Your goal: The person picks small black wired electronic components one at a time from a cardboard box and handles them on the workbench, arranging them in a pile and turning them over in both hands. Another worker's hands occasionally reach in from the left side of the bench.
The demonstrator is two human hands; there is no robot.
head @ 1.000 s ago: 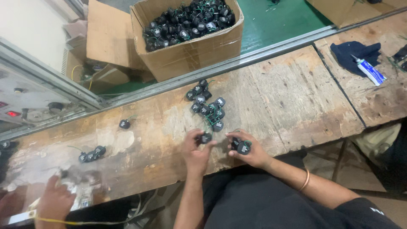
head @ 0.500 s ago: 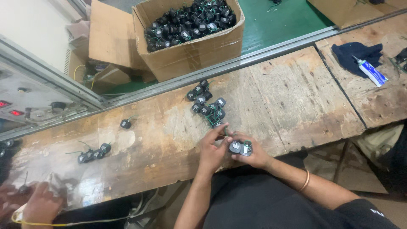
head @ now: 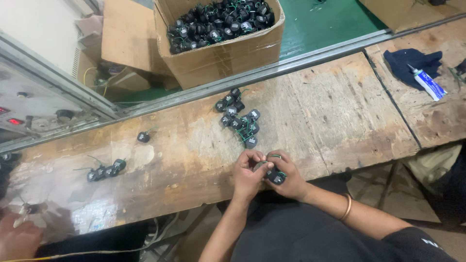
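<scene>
Both hands now joined at workbench (head: 340, 97) near edge: left hand (head: 248, 175) and right hand (head: 286, 177), fingers curled shut, share 1 black coil part (head: 274, 175); earlier left reached toward pile (head: 239, 117) mid-bench.

Far centre, beyond the bench's metal rail, we see an open brown cardboard box (head: 221, 51) packed with small black parts with green wires. Left of it we see a second brown carton (head: 127, 35), flaps open, contents hidden. At the far right corner, part of another cardboard box (head: 403, 10) shows. At right we note a white and blue tube (head: 427, 82) beside a dark cloth.
</scene>
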